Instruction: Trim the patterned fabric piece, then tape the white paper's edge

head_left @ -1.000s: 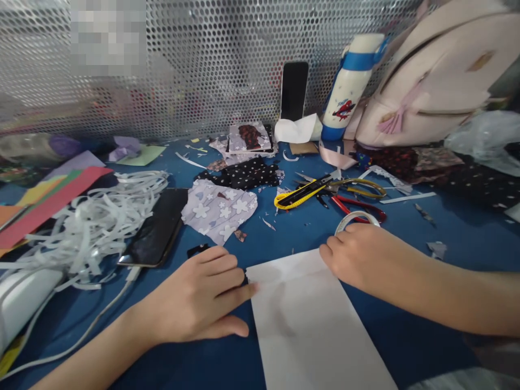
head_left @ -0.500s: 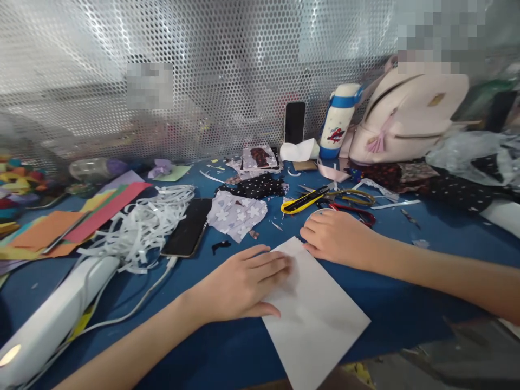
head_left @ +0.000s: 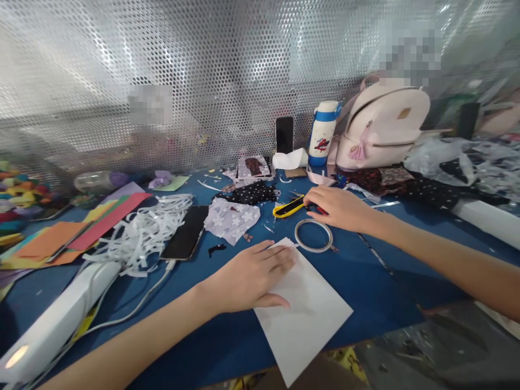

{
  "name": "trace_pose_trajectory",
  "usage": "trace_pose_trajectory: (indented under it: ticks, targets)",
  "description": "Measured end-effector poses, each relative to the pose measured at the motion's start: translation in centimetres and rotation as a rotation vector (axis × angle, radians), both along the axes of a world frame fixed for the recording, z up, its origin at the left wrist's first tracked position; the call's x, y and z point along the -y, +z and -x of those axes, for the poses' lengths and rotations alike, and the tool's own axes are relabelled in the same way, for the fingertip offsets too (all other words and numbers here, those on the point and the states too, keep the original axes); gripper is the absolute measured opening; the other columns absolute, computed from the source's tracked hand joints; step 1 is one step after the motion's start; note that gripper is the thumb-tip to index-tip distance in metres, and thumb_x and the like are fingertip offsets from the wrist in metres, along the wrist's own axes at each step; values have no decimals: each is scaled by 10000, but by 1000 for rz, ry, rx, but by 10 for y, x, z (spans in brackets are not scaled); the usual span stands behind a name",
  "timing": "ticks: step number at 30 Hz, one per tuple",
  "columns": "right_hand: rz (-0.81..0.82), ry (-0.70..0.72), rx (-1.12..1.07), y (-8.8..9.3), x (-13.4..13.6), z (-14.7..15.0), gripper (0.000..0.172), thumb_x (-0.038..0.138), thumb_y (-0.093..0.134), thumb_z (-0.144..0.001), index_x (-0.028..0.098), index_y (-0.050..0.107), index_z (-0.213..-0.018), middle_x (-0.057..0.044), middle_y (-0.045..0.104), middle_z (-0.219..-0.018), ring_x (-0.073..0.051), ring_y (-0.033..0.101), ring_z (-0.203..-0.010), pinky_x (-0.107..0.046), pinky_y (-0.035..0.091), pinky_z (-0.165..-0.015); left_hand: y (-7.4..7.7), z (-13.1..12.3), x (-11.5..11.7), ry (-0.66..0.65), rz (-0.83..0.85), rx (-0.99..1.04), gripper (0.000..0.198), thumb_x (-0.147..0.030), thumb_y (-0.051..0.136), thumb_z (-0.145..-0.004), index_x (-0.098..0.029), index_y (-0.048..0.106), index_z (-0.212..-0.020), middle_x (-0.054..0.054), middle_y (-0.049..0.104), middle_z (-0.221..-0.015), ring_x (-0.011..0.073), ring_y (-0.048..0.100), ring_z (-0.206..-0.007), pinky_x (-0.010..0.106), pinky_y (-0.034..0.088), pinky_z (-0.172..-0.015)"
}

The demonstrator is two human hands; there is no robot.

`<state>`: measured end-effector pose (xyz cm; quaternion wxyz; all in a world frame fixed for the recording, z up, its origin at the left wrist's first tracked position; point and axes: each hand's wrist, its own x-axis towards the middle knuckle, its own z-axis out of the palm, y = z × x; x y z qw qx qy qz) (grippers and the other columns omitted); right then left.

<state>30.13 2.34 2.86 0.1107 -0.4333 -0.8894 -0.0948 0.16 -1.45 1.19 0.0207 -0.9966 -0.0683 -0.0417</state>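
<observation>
My left hand [head_left: 255, 276] lies flat on a white sheet of paper [head_left: 303, 311], its fingers stretched toward the paper's upper corner. My right hand [head_left: 333, 205] is over the tools behind the paper, with its fingers curled and a red-handled tool [head_left: 322, 210] showing between thumb and fingers. Most of that tool is hidden by the hand. Touching or close to these fingertips is a yellow and black utility knife [head_left: 288, 207]. A ring-shaped roll of narrow tape [head_left: 313, 250] lies just below the right hand, beside the paper's upper right edge.
Left are a phone [head_left: 184, 233] on a white cable, shredded paper strips [head_left: 142, 230], coloured paper [head_left: 52, 238] and a white device [head_left: 57, 319]. Fabric pieces [head_left: 231, 219] lie ahead. A bottle [head_left: 323, 135], a standing phone [head_left: 284, 134] and a backpack [head_left: 382, 138] line the back.
My right hand has left the tape roll by the paper's corner and moved away from me onto the tools, uncovering the roll. My left hand stays on the paper. The view has shifted slightly.
</observation>
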Motion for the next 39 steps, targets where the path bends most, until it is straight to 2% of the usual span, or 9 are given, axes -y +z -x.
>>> trace_pose_trajectory:
  ticks: [3, 6, 14, 19, 22, 25, 30, 33, 39]
  targets:
    - [-32, 53, -7, -11, -15, -6, 320, 261, 506, -980, 108, 563, -1256, -174, 626, -1249, -287, 574, -1156, -420, 454, -961, -2, -7, -2, -1, -40, 2, 779, -621, 208, -1025, -11, 427, -1458, 213, 502, -1494, 336, 463, -1408, 491, 336, -1184]
    - [-41, 89, 61, -17, -26, -1, 398, 228, 507, -978, 105, 526, -1356, -175, 612, -1321, -289, 550, -1201, -427, 447, -966, -7, -10, -2, 15, -54, 35, 770, -611, 216, -1032, 0, 442, -1443, 232, 522, -1469, 346, 494, -1385, 483, 379, -1162]
    - [-171, 48, 380, -1, -37, 25, 147, 185, 564, -932, 120, 668, -1012, -134, 691, -1023, -268, 588, -958, -348, 338, -710, -12, -2, 0, 43, 49, 84, 748, -611, 355, -1014, -17, 427, -1462, 252, 458, -1510, 349, 448, -1423, 489, 407, -1164]
    - [-62, -163, 316, -1, -35, 20, 233, 303, 583, -917, 116, 633, -1047, -122, 728, -908, -241, 639, -773, -321, 247, -575, -13, 3, -2, 50, 90, 87, 740, -611, 358, -1012, -32, 430, -1466, 234, 447, -1521, 333, 445, -1427, 475, 407, -1174]
    - [-136, -249, 134, 1, -30, 11, 301, 379, 555, -907, 135, 607, -1075, -101, 710, -821, -241, 629, -717, -319, 257, -561, -13, 5, -5, 53, 137, 97, 745, -616, 337, -1015, -34, 424, -1472, 208, 432, -1537, 317, 424, -1442, 452, 404, -1181]
    - [-126, -260, -278, 4, -20, 7, 322, 447, 573, -840, 169, 569, -1003, -41, 622, -689, -204, 551, -594, -320, 313, -555, -13, 5, -8, 59, 195, 117, 718, -609, 329, -1020, -53, 445, -1460, 180, 452, -1534, 294, 419, -1448, 432, 401, -1187]
    - [260, 92, -1023, -11, 1, 23, 214, 394, 575, -868, 238, 429, -857, 33, 453, -717, -124, 423, -555, -274, 341, -498, -12, 4, -9, 54, 204, 108, 733, -619, 324, -1014, -44, 465, -1447, 191, 445, -1532, 294, 430, -1440, 423, 381, -1202]
    - [426, 155, -1169, -22, 9, 34, 196, 380, 567, -897, 221, 465, -845, 39, 434, -725, -105, 409, -562, -249, 343, -488, -11, 4, -10, 44, 185, 112, 753, -633, 315, -1010, -32, 486, -1431, 192, 446, -1528, 303, 427, -1440, 423, 383, -1199]
    - [441, 157, -1181, -33, 10, 31, 267, 450, 561, -929, 199, 522, -847, 16, 467, -770, -111, 423, -602, -256, 350, -514, -10, 4, -12, 29, 176, 127, 736, -612, 302, -1023, -22, 513, -1408, 176, 467, -1518, 277, 451, -1428, 392, 368, -1208]
